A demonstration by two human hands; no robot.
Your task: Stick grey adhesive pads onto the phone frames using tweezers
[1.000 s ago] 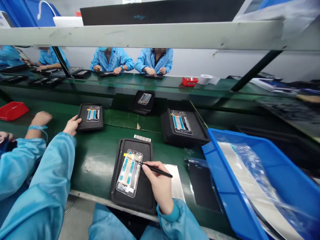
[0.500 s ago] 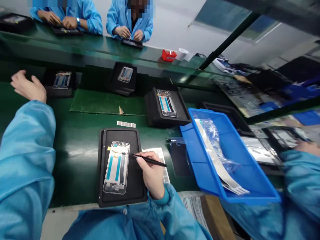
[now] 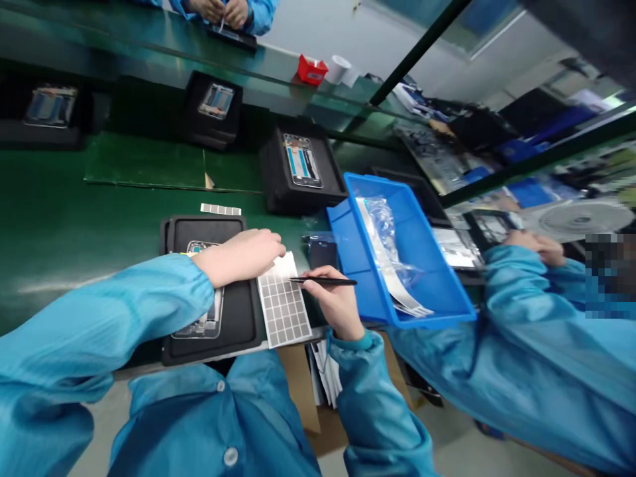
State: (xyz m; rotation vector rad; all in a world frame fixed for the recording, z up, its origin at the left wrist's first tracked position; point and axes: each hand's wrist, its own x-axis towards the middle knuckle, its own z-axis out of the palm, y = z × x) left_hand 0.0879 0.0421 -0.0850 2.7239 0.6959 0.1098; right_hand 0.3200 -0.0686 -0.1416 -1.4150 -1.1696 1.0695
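My left hand [image 3: 246, 257] reaches across the black tray [image 3: 242, 315], its fingers closed at the top edge of a white sheet of grey square stickers [image 3: 285, 308]. My right hand [image 3: 336, 303] grips black tweezers [image 3: 328, 281], their tips over the upper right part of the sheet. In the tray lies an opened phone frame [image 3: 201, 328], its middle hidden under my left hand and sleeve. A short strip of the same grey squares [image 3: 220, 209] lies on the green table behind the tray.
To the right stands a blue bin [image 3: 437, 265] with plastic film and white strips in it. Behind are black trays with phone frames [image 3: 303, 161] and a green board [image 3: 149, 162]. A co-worker's arm [image 3: 517, 285] is at the far right; another person's hands [image 3: 223, 12] work across the table.
My left hand has swung from the far left across the tray to the sticker sheet. My right hand with the tweezers has moved from the phone frame to the sheet. The view has shifted.
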